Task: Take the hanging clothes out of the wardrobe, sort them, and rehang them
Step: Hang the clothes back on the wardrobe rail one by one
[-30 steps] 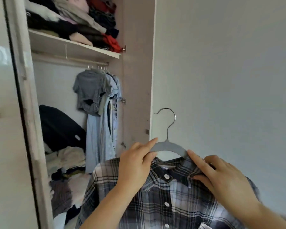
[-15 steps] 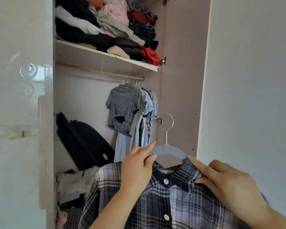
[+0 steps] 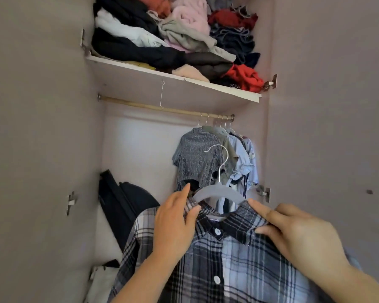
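The hands are raised in front of the open wardrobe. The plaid shirt (image 3: 228, 270) is pinched at the left of its collar by the left hand (image 3: 175, 217) and at the right by the right hand (image 3: 293, 232), index fingers extended. The grey hanger (image 3: 217, 191) sits inside the collar, its hook upright below the rod (image 3: 153, 108). The hung clothes (image 3: 197, 158) are bunched at the rod's right end, and open rod is left beside them under the shelf (image 3: 184, 84).
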Demonstrator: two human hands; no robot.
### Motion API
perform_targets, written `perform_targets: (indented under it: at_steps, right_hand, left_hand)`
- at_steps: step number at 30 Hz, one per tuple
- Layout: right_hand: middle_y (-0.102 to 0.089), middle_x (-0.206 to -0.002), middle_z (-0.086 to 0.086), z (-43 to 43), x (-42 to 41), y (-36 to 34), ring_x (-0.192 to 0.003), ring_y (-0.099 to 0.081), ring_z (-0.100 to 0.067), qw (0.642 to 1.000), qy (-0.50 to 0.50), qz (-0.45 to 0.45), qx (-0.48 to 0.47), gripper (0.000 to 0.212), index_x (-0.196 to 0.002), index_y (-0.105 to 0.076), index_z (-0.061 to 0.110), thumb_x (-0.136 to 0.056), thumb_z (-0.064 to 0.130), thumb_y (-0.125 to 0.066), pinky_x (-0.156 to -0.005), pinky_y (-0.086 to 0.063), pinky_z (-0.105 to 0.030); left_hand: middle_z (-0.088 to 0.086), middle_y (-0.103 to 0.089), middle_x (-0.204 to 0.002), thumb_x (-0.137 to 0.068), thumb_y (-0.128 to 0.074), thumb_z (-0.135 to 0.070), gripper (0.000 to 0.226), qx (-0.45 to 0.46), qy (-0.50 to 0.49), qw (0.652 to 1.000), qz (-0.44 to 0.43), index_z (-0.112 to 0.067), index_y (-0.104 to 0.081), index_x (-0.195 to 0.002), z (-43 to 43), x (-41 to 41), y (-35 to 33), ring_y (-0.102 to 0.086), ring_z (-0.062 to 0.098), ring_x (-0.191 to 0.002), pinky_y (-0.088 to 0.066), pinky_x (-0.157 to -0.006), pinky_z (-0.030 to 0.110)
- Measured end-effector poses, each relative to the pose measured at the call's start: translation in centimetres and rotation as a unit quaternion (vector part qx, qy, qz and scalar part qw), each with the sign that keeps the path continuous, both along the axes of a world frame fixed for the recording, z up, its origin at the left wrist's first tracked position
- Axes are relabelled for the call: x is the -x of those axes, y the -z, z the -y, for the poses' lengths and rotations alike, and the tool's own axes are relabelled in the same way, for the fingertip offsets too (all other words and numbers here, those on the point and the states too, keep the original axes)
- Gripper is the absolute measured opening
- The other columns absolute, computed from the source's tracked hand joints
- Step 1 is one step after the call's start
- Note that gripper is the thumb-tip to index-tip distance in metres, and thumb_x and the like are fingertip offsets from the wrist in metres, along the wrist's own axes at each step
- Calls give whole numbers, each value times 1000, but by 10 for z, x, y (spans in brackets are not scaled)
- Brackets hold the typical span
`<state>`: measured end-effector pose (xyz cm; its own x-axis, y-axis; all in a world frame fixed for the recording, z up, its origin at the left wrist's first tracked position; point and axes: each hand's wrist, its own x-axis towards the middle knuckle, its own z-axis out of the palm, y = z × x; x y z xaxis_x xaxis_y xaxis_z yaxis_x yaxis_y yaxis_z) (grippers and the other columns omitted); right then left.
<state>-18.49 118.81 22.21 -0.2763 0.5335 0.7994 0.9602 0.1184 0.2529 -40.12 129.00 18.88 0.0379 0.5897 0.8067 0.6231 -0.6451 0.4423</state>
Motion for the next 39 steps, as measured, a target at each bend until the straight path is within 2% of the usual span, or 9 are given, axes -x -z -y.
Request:
perform_targets:
  at_steps: [6, 10, 12, 15, 17, 21, 25, 33, 39]
  right_hand:
    - [-53, -62, 8, -134, -19, -43, -44, -58, -16, 1000, -3, 21, -17, 53, -114, -66, 36, -62, 42, -78, -24, -31, -23]
    - [-52, -61, 10, -217, -12, -61, -45, -58, -15, 1000, -14, 11, -11, 55, -113, -66, 39, -60, 43, -82, -31, -23, -16]
    - [-54, -68, 10, -256, -5, -72, -56, -62, -15, 1000, 2, 3, -13, 53, -120, -58, 47, -70, 47, -74, -35, -21, -17]
    - [-55, -92, 10, -315, 7, -90, -86, -63, -14, 999, 6, 10, -33, 50, -135, -30, 55, -89, 53, -48, -48, -37, -27]
    - [-52, -101, 11, -355, 16, -105, -96, -59, -10, 999, 24, 2, -22, 50, -139, -18, 56, -93, 54, -38, -57, -41, -26]
    - [-51, -110, 10, -431, 36, -153, -104, -57, -13, 998, 68, -2, -16, 51, -142, -18, 51, -95, 51, -38, -64, -44, -26]
    - [-55, -109, 2, -490, 52, -198, -102, -58, -22, 994, 97, -16, -37, 44, -136, -33, 49, -95, 45, -45, -63, -41, -29]
    - [-62, -111, -4, -577, 64, -244, -98, -60, -27, 988, 145, -41, -31, 33, -125, -54, 35, -92, 37, -56, -66, -46, -31]
    - [-63, -101, -2, -614, 69, -226, -91, -62, -26, 985, 164, -49, 6, 25, -114, -58, 31, -91, 23, -54, -63, -44, -29]
  left_hand:
    - [-8, -21, -151, -95, -46, -38, 63, 5, -45, 998, -49, -31, -12, -148, -114, -7, -25, -18, 9, -138, -12, -111, 20]
    - [-6, -7, -156, -95, -47, -36, 70, 21, -69, 996, -59, -34, -2, -148, -188, -2, -36, -7, 11, -143, -7, -112, 21]
    - [-6, -2, -157, -96, -47, -38, 72, 31, -70, 996, -47, -34, 1, -149, -230, 0, -43, -4, 12, -144, -7, -113, 24]
    - [-7, 4, -157, -96, -46, -39, 74, 26, -61, 997, -46, -33, 7, -148, -296, 3, -53, -3, 13, -144, -11, -115, 29]
    - [-8, 7, -157, -95, -46, -40, 76, 25, -47, 998, -41, -34, 10, -147, -339, 6, -61, -2, 13, -144, -12, -115, 30]
    - [-8, 10, -157, -96, -45, -41, 75, 49, -40, 997, -46, -33, 9, -147, -419, 10, -80, 0, 14, -144, -14, -115, 31]
    - [-7, 5, -157, -96, -45, -39, 69, 62, -53, 993, -81, -30, -3, -150, -479, 15, -95, -6, 17, -144, -22, -115, 34]
    - [-9, -37, -139, -96, -45, -40, 57, 3, -115, 977, -178, -29, -22, -147, -530, 46, -98, -38, 13, -124, -35, -103, 28]
    - [-9, -40, -137, -92, -46, -45, 56, 59, -168, 956, -231, -36, -25, -143, -535, 70, -83, -39, 15, -126, -34, -101, 28]
